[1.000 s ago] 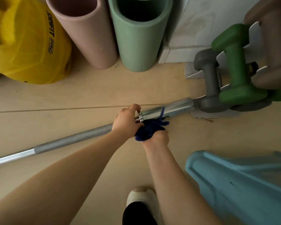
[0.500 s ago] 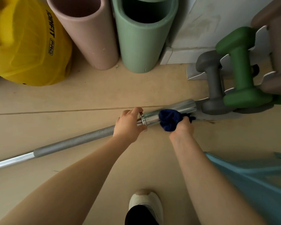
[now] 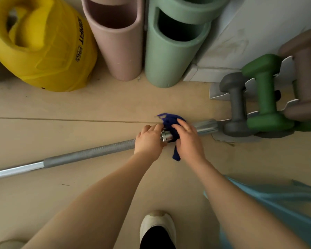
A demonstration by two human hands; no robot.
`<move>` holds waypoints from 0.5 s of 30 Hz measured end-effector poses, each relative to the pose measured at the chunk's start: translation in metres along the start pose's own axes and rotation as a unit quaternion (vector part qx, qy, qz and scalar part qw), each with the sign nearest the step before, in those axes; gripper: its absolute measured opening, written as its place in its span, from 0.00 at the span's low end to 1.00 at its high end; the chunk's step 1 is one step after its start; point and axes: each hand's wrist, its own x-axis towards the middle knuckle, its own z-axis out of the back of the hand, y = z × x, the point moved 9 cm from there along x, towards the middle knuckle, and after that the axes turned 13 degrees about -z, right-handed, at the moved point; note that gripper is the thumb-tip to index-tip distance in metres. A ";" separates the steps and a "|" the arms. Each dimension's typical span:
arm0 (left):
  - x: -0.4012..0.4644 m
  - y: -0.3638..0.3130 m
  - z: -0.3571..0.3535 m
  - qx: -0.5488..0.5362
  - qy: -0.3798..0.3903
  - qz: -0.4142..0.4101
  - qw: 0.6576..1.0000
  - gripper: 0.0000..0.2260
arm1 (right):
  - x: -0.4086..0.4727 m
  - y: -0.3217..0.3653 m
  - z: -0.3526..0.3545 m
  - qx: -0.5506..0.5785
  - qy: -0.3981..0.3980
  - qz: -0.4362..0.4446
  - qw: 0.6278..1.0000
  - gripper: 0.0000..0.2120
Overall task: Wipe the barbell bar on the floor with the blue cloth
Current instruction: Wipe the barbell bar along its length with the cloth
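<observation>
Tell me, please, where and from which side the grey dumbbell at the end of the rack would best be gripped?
Probably by the thin handle between the two heads of the grey rubber-coated dumbbell, coming from its open left side. The narrow waist suits a closed grip, and the bulbous heads would stop a hand sliding. The green dumbbell crowds its right side, and the chrome end of the steel barbell bar lies close by its lower head.

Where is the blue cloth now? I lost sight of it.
In the head view, centre: the blue cloth drapes over the barbell bar under the right hand, beside the left hand.
</observation>
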 end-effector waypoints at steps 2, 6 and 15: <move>-0.003 0.001 -0.002 0.000 0.000 0.002 1.000 0.22 | 0.010 -0.015 0.009 -0.058 -0.016 -0.061 0.996 0.25; -0.016 0.010 0.012 -0.009 -0.062 -0.013 0.998 0.18 | 0.001 0.017 -0.009 -0.122 0.044 0.026 0.991 0.26; -0.056 0.059 0.042 0.001 -0.079 -0.013 0.997 0.17 | 0.016 -0.011 0.014 -0.160 -0.029 -0.057 0.985 0.20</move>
